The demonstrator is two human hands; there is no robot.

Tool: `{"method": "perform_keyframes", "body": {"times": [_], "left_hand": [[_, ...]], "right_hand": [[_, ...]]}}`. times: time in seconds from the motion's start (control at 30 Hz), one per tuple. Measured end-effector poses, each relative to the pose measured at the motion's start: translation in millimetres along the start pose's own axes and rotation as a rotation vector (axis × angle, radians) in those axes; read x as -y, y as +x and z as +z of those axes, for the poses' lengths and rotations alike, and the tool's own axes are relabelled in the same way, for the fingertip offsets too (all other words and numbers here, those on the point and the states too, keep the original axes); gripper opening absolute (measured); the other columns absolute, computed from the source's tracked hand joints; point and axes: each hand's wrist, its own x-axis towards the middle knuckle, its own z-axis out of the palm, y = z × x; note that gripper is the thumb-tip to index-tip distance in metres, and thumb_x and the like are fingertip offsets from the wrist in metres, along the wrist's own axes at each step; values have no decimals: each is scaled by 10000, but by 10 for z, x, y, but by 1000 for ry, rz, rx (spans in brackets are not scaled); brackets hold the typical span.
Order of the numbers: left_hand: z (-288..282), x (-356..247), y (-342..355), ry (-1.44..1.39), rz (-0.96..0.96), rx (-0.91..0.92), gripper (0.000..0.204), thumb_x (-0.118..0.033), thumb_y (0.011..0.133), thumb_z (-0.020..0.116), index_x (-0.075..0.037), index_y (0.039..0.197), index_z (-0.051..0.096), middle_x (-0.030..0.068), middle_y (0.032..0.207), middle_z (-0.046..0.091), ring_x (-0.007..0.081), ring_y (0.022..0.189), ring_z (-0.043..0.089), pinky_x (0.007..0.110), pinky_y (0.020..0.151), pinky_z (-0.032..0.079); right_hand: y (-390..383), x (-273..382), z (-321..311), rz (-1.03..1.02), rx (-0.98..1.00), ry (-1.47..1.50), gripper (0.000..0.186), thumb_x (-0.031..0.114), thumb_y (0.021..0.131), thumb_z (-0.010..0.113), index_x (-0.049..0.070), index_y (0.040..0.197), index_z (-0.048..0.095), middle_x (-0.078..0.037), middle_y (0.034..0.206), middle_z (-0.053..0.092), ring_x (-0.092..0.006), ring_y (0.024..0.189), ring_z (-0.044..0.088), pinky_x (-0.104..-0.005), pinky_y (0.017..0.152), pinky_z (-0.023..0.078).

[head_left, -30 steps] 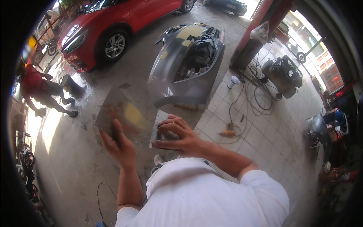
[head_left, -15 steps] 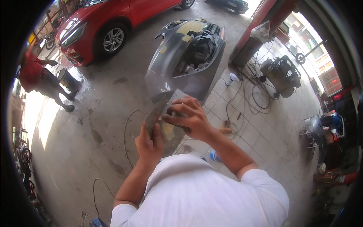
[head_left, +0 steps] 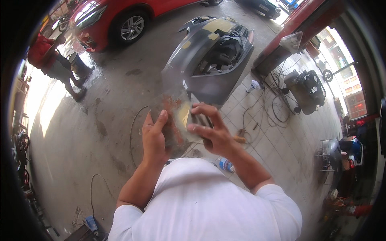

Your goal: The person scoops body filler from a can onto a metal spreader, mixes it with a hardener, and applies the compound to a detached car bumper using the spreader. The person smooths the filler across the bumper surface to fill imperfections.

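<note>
My left hand (head_left: 152, 138) grips a thin board (head_left: 163, 103), stained reddish orange and carrying a patch of pale yellow paste (head_left: 183, 113). My right hand (head_left: 217, 134) has its fingers bent around a flat metal spreader (head_left: 192, 99) with a dark middle, held over the board's right part against the yellow patch; motion blur softens the blade's edges. Both hands are held out in front of my white shirt, and just beyond them on the floor lies a large grey bumper (head_left: 177, 68) with yellowish filler patches.
A red car (head_left: 112, 14) stands behind. At left, a person (head_left: 46, 54) in red is beside a bucket (head_left: 79, 66) on wet floor. A lift post (head_left: 277, 44), compressor (head_left: 303, 90) and tangled hoses (head_left: 277, 108) occupy the right. A blue-labelled container (head_left: 225, 164) sits near my right elbow.
The board has moved rightward and the spreader has come from beside it onto its paste. My left hand has moved right and up; my right hand has shifted right.
</note>
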Motion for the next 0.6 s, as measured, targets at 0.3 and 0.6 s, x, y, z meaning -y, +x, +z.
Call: {"method": "perform_keyframes", "body": {"times": [0.3, 0.6], "left_hand": [[-244, 160, 3, 871, 738, -66, 229, -128, 1061, 607, 40, 1216, 606, 151, 1012, 730, 189, 845, 704, 314, 708, 550], [-364, -73, 60, 1059, 980, 4, 222, -98, 1018, 663, 56, 1167, 609, 180, 820, 728, 276, 653, 735, 327, 597, 534]], "right_hand": [[19, -80, -197, 52, 197, -412, 648, -113, 684, 724, 286, 1192, 774, -17, 1295, 617, -270, 1310, 560, -558, 1169, 424], [224, -35, -35, 3, 194, -390, 580, 11, 668, 799, 315, 1162, 792, 27, 1236, 645, -243, 1302, 559, -581, 1155, 396]]}}
